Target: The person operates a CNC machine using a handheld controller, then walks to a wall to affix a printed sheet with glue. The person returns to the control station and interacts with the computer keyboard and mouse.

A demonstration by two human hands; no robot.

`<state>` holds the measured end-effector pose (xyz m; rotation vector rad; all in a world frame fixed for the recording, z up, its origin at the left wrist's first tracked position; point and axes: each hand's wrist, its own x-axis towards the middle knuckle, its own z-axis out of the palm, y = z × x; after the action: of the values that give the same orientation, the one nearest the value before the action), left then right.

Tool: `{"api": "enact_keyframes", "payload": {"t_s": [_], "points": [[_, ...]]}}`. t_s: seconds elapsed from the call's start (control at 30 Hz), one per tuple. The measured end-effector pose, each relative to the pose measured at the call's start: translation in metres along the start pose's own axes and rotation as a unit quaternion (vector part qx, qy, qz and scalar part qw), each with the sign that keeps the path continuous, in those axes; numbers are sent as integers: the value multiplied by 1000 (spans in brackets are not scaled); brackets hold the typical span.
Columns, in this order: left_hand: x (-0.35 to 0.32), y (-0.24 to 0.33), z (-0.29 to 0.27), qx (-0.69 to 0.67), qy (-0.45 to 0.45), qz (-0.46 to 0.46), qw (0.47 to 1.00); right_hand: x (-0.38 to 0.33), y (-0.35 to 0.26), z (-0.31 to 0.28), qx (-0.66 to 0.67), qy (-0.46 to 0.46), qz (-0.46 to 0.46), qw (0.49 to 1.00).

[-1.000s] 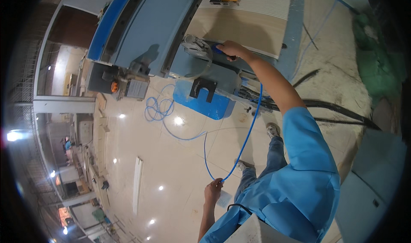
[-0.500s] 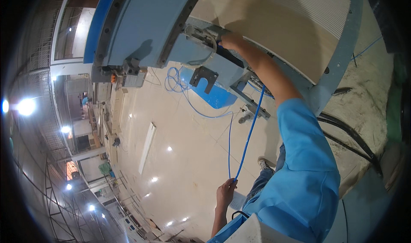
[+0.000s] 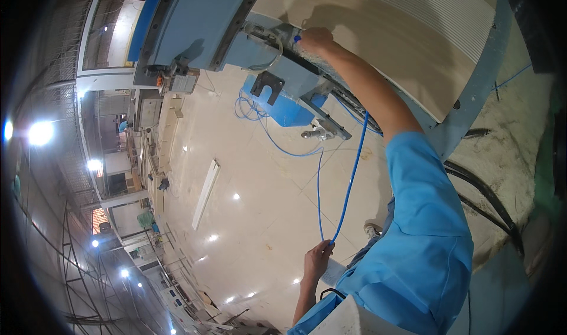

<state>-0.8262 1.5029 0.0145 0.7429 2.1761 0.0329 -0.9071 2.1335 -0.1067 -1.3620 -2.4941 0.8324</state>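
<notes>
Mostly, the right hand [image 3: 317, 38] hides the blue object [image 3: 297, 39] it holds.

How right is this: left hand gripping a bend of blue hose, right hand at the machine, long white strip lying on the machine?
One slip: the head view shows the long white strip lying on the tiled floor, not on the machine. The left hand does grip a bend of blue hose, and the right hand is at the machine.
</notes>
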Motion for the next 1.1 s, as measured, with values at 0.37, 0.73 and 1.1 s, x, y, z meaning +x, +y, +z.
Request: {"api": "enact_keyframes", "payload": {"t_s": [0.37,0.73,1.1], "points": [[-68,-13,66,2,-25,32,999,-137,88,-78,-10,-28,85,996],[-118,-17,122,3,-24,113,993,-263,138,-142,-8,-186,156,970],[-170,-46,191,24,-1,116,993,-303,174,-136,117,93,131,980]]}}
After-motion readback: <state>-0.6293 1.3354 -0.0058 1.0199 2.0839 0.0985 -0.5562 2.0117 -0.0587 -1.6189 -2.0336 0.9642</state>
